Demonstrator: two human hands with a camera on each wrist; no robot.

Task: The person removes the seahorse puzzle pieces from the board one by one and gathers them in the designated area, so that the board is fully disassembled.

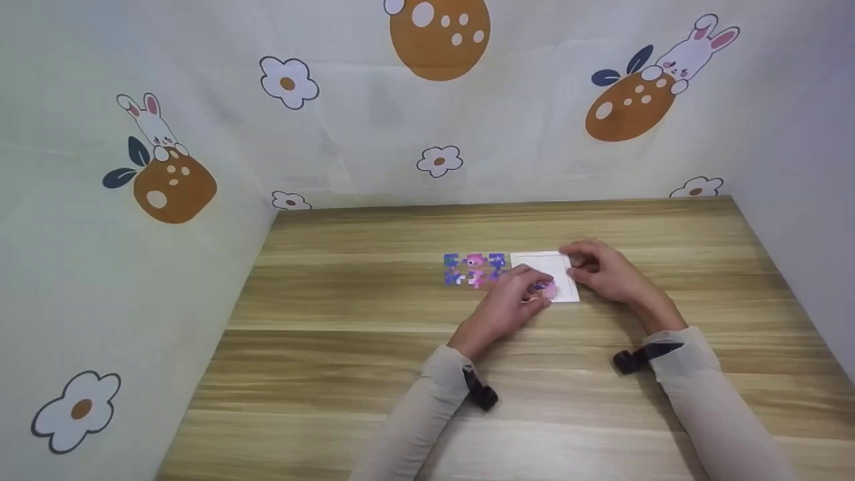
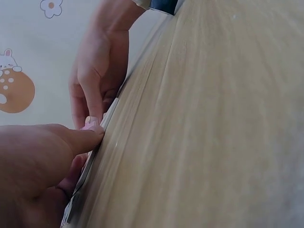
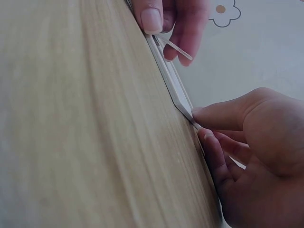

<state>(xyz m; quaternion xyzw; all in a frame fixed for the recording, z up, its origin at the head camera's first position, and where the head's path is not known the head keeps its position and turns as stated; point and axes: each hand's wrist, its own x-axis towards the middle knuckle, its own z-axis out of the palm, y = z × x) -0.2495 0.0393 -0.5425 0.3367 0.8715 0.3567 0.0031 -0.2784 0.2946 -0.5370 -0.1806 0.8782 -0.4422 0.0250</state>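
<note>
A square white puzzle tray (image 1: 540, 262) with a raised rim lies on the table. My left hand (image 1: 513, 297) reaches over its lower left part and pinches a pink and purple jigsaw piece (image 1: 550, 290). That thin piece (image 3: 178, 49) is tilted against the tray in the right wrist view. With thumb and fingers, my right hand (image 1: 604, 270) grips the tray's right edge; the right wrist view shows the fingertips at a corner of the tray (image 3: 172, 88). Left of the tray lie several loose jigsaw pieces (image 1: 475, 262) in blue, purple and pink, partly covered by the left hand.
The wood-grain table (image 1: 320, 361) stretches around the tray. Pale fabric walls (image 1: 361, 127) printed with rabbits, oranges and flowers stand behind it and on both sides. Each wrist carries a black strapped camera; the right one (image 1: 626, 362) sits low over the table.
</note>
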